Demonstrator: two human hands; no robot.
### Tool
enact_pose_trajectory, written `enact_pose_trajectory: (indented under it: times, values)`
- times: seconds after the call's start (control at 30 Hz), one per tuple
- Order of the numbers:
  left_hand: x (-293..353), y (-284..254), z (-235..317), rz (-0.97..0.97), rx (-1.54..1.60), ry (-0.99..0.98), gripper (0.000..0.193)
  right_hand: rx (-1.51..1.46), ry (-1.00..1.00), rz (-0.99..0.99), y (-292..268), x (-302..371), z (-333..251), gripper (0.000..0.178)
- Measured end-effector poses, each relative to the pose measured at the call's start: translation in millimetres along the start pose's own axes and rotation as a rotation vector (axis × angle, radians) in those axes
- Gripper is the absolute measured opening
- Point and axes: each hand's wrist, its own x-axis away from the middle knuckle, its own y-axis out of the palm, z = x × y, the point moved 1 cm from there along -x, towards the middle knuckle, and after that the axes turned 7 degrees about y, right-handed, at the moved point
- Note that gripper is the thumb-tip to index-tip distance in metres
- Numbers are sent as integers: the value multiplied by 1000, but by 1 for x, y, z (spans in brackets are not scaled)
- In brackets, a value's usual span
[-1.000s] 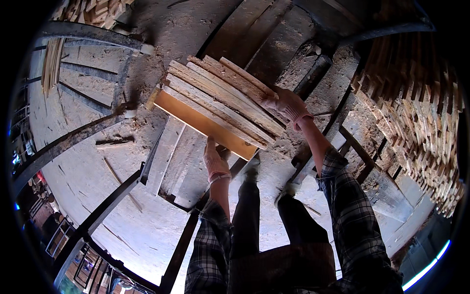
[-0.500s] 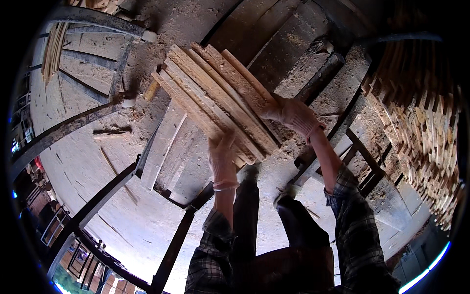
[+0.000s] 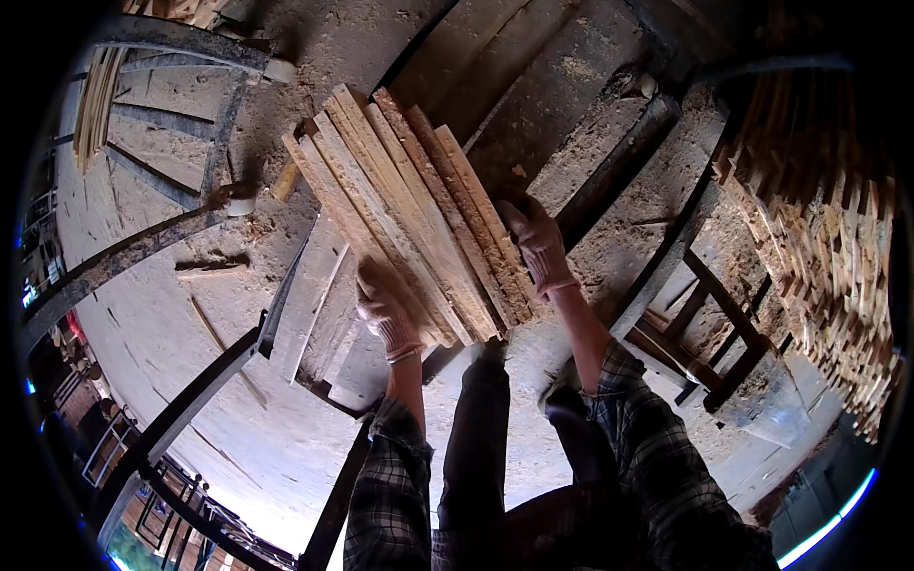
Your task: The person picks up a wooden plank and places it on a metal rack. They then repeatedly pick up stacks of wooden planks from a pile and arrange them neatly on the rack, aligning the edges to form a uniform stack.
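Note:
A bundle of rough wooden strips [image 3: 409, 219] lies side by side between my two gloved hands, slanting from upper left to lower right. My left hand [image 3: 384, 303] grips the bundle's left side near its lower end. On the opposite side, my right hand [image 3: 535, 240] presses against the outermost strip, its fingers partly in shadow. Both hands are closed on the strips, and some fingertips are hidden by the wood. The strips' upper ends are uneven.
A large stack of wooden strips [image 3: 809, 257] stands at the right. Dark metal frame bars [image 3: 190, 381] run along the left, and a smaller bunch of strips [image 3: 98, 109] rests on a frame at upper left. Sawdust [image 3: 590, 276] and loose slivers lie about.
My right hand has moved left and my left hand has shifted left and slightly up. The bundle has turned a little steeper, with its strips' lower ends more even.

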Motion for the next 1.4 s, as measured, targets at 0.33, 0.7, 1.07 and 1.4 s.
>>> enact_pose_trajectory:
  times: [0.33,0.7,1.07,1.4]
  values:
    - [35,-55,132,-412,471,-803,70,996,186,-191,0,152,-76,50]
    - [123,-118,187,-536,523,-846,75,854,46,-226,-58,262,-47,57]
    - [168,-115,443,-894,840,-677,76,254,-113,31,-95,481,-168,55]
    - [227,-61,836,-1422,1010,-198,81,925,-1218,725,-149,732,-454,56]
